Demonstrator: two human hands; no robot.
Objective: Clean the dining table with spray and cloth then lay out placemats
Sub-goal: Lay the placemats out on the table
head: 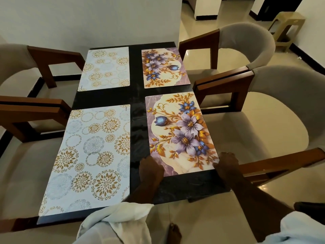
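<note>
Head view: both hands are on the near short edge of the near-right purple floral rectangular placemat (181, 132). The left hand (151, 167) is at its near-left corner and the right hand (227, 164) at its near-right corner. Fingers of both are bent and close together over the corners. Cannot tell whether they pinch the mat or only press on it, as the thumbs are hidden. The mat lies flat on the black marble-look dining table (137, 110), near the right edge.

Step in hand looks like final squaring of this last mat. To do it well:
- slide it with both corners moving together
- match the gap and edge line of the floral mat behind it
- keep it flat, with no overhang on the right

Count:
- 4 placemats: 2 purple floral on the right (far one (164, 67)) and 2 white mats with gold and grey circle print on the left (near (91, 155), far (105, 68))
- 4 grey upholstered wooden-armed chairs, e.g. (281, 110)
- 1 beige plastic stool (288, 25)
- 1 bare foot (174, 232)

No spray bottle is in view. White fabric (119, 214) sits at the left forearm, and it is unclear whether it is the cloth or a sleeve.
</note>
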